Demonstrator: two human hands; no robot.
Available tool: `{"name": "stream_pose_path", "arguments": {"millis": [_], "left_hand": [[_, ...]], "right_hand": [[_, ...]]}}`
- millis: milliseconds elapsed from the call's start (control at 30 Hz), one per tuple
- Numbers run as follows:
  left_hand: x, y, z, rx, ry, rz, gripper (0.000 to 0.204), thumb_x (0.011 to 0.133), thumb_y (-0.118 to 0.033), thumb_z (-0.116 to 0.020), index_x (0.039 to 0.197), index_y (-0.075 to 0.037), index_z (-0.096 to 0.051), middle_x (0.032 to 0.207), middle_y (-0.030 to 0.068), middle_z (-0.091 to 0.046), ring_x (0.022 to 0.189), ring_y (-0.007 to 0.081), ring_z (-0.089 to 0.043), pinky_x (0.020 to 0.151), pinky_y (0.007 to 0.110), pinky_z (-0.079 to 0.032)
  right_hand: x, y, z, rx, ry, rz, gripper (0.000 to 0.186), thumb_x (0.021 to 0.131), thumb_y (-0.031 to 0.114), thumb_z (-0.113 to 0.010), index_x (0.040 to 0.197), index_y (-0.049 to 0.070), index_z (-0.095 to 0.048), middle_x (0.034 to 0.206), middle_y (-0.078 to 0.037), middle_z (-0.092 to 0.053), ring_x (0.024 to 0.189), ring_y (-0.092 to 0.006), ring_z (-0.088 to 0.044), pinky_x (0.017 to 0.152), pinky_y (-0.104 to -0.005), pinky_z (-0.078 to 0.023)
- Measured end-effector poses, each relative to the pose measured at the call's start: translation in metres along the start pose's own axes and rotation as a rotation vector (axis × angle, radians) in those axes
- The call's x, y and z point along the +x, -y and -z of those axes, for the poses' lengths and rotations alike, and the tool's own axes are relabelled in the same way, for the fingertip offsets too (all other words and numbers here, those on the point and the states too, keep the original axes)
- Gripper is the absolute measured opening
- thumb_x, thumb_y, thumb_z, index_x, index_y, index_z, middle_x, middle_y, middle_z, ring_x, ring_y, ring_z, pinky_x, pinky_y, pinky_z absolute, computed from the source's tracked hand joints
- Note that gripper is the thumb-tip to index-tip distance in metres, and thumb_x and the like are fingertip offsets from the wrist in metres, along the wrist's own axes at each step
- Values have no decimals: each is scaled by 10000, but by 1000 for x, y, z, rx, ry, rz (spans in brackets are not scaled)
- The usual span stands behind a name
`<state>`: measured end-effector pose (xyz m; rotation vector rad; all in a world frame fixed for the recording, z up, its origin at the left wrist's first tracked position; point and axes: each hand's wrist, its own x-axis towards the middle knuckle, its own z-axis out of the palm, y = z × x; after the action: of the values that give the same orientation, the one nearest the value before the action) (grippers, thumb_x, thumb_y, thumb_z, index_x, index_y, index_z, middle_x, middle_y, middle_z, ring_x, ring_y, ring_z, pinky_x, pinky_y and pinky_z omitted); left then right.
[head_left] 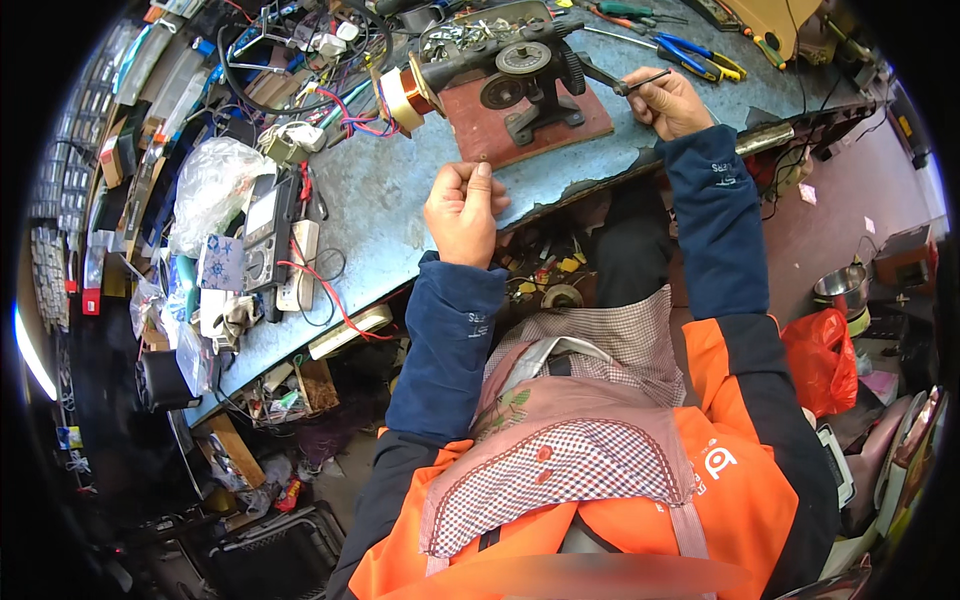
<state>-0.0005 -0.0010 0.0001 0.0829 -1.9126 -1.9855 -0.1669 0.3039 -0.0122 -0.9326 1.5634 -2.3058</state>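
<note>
A hand-cranked coil winder [545, 100] with dials and gears stands on a dark red board [480, 130] at the bench's front edge. On the left end of its shaft sits a bobbin [404, 98] with pale flanges and copper-coloured wire. My right hand [677, 106] is closed around the crank's dark handle [652, 80], to the right of the winder. My left hand [465, 213] is closed in a pinch just off the board's front left corner, below the bobbin. Whatever lies between its fingertips is too small to make out.
Behind the winder stands a tray of small metal parts [470, 38]. Blue-and-yellow pliers [695, 58] lie at the back right. A multimeter [268, 230] with red leads, a clear plastic bag [215, 190] and tangled cables crowd the left. A red bag [820, 360] is at lower right.
</note>
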Motion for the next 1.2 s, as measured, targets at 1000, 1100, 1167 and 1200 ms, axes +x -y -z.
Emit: {"name": "stream_pose_path", "arguments": {"millis": [1000,1100,1167,1200], "left_hand": [[-1,-2,-5,33,7,-19,161,1015,-151,-624,920,-23,-611,748,58,-665,586,119,-613,563,253,-498],[-1,-2,-5,42,1,-16,157,1015,-149,-624,922,-23,-613,749,59,-666,583,120,-613,561,253,-495],[-1,-2,-5,48,-2,-14,153,1014,-147,-624,923,-24,-614,751,61,-667,581,121,-612,561,253,-494],[-1,-2,-6,49,-1,-14,152,1014,-146,-624,924,-24,-615,751,61,-668,581,121,-612,560,253,-494]], "right_hand": [[-1,3,-8,-79,-22,58,282,953,284,-720,1076,31,-730,730,29,-551,621,-41,-450,540,-194,-350],[-2,2,-8,-84,-37,68,265,950,286,-729,1051,41,-743,717,42,-544,605,-34,-439,525,-193,-343],[-1,2,-7,-89,-36,64,263,950,285,-729,1049,42,-743,715,43,-547,603,-34,-442,522,-192,-346],[-1,2,-6,-90,-35,61,263,950,286,-729,1048,42,-744,716,43,-549,602,-33,-445,521,-191,-347]]}}
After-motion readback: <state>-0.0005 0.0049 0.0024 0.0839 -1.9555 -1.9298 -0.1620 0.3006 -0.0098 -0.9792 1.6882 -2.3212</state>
